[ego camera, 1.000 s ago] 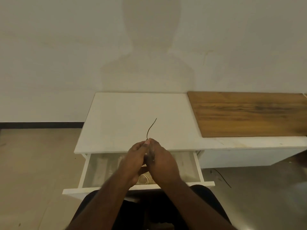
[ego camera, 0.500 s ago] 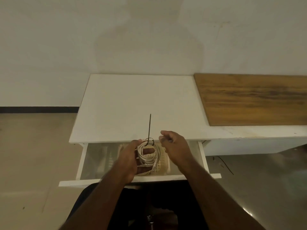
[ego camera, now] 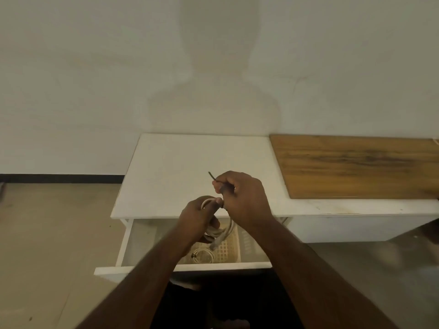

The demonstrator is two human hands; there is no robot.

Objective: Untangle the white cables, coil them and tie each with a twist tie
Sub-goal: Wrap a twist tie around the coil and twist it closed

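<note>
White, limp coiled cable sits gripped in the left hand; the right hand pinches a thin, stiff dark twist tie, best grasped near its ends.

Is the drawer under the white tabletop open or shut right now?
Open. The drawer is pulled out toward the person, its inside showing a basket with a coiled cable in it.
</note>
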